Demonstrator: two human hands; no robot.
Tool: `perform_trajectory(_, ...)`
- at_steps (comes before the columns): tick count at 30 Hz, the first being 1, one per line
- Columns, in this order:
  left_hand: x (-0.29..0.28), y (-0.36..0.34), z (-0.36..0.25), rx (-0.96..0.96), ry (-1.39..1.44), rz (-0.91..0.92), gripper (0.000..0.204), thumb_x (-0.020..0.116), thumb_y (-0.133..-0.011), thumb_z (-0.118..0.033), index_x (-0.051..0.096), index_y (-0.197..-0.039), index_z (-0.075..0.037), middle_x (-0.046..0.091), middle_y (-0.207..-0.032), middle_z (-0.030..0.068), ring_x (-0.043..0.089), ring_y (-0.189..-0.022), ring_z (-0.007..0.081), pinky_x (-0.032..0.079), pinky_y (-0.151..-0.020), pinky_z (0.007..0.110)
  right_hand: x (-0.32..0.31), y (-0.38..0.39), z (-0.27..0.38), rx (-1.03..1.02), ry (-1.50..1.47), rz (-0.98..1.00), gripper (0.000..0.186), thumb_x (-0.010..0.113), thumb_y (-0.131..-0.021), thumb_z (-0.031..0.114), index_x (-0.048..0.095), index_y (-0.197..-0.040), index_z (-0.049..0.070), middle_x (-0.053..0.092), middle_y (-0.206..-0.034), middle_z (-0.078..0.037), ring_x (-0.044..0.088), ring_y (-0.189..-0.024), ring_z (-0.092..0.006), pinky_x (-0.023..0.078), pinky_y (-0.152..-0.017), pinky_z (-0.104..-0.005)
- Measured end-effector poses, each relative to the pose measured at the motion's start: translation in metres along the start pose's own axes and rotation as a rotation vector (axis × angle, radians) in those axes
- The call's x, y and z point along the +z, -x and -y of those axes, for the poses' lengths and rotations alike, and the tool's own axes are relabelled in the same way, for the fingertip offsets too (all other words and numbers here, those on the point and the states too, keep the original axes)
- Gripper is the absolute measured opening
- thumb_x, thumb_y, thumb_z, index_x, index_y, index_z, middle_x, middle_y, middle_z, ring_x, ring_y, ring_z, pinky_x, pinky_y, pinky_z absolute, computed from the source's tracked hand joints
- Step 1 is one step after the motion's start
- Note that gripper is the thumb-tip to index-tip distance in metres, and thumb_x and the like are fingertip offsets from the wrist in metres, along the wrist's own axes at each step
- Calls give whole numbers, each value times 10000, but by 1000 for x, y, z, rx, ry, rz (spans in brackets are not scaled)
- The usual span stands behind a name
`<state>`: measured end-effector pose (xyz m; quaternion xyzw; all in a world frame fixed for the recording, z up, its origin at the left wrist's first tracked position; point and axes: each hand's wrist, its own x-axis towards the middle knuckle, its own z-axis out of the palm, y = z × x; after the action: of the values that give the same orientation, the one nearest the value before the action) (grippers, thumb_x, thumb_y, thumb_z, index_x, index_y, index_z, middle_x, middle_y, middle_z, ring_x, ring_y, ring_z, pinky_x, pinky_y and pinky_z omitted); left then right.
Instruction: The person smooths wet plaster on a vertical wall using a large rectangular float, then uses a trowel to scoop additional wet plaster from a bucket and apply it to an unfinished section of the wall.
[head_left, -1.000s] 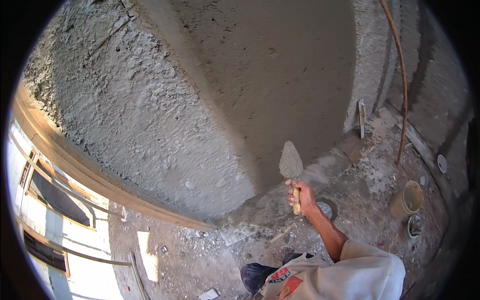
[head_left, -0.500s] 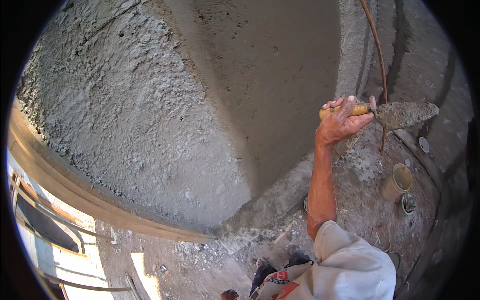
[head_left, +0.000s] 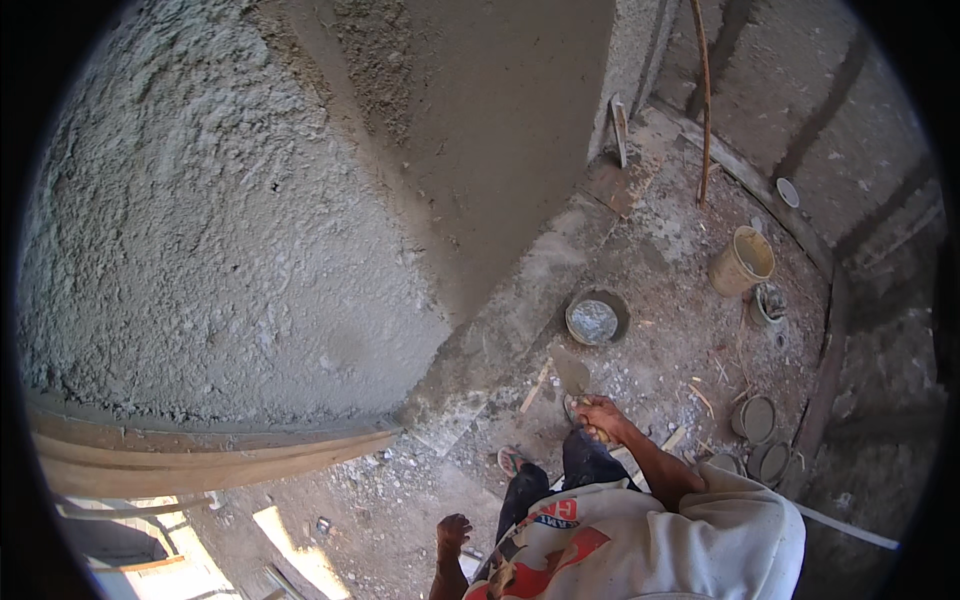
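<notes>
My right hand (head_left: 600, 418) grips a trowel by its wooden handle, low in front of my legs. The grey blade of the trowel (head_left: 571, 372) points away from me, toward a round bucket (head_left: 622, 318) with pale wet stuff inside. The blade stays short of the bucket's rim. My left hand (head_left: 453, 532) hangs at my left side, loosely curled with nothing visible in it. Ahead stands a wall with rough wet plaster (head_left: 230, 230) on its left face and a smoother, darker plastered face (head_left: 510, 130) on the right.
A yellowish bucket (head_left: 728, 272) stands at right beside a smaller container (head_left: 768, 304). More round containers (head_left: 754, 419) sit nearer on the right. A thin pole (head_left: 705, 100) leans upright at far right. Wooden boards (head_left: 200, 460) edge the wall's left base. Debris litters the ground.
My right hand has come down and toward me from shoulder height beside the wall, still holding the trowel. The view has tilted, showing more ground and the bucket. My left hand shows more.
</notes>
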<state>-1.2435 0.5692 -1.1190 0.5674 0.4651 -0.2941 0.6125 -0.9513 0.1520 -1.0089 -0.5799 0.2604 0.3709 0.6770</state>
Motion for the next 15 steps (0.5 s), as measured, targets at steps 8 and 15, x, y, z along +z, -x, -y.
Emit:
perform_trajectory(8, 71, -108, -24, 827, -1388, 328, 75, 702, -867, -70, 712, -938, -46, 694, -907, 53, 715, -867, 159, 559, -621, 372, -212, 43, -176, 313, -134, -485, 268, 670, -964, 349, 647, -935, 83, 563, -709, -22, 521, -525, -139, 430, -450, -324)
perform_trajectory(15, 221, -201, -123, 35, -458, 136, 369, 678, -960, -307, 648, -1244, -74, 706, -1033, 58, 694, -852, 165, 516, -641, 336, -280, -7, -195, 451, -196, -425, 249, 710, -928, 321, 579, -893, 111, 481, -650, 23, 456, -490, -104, 365, -433, -298)
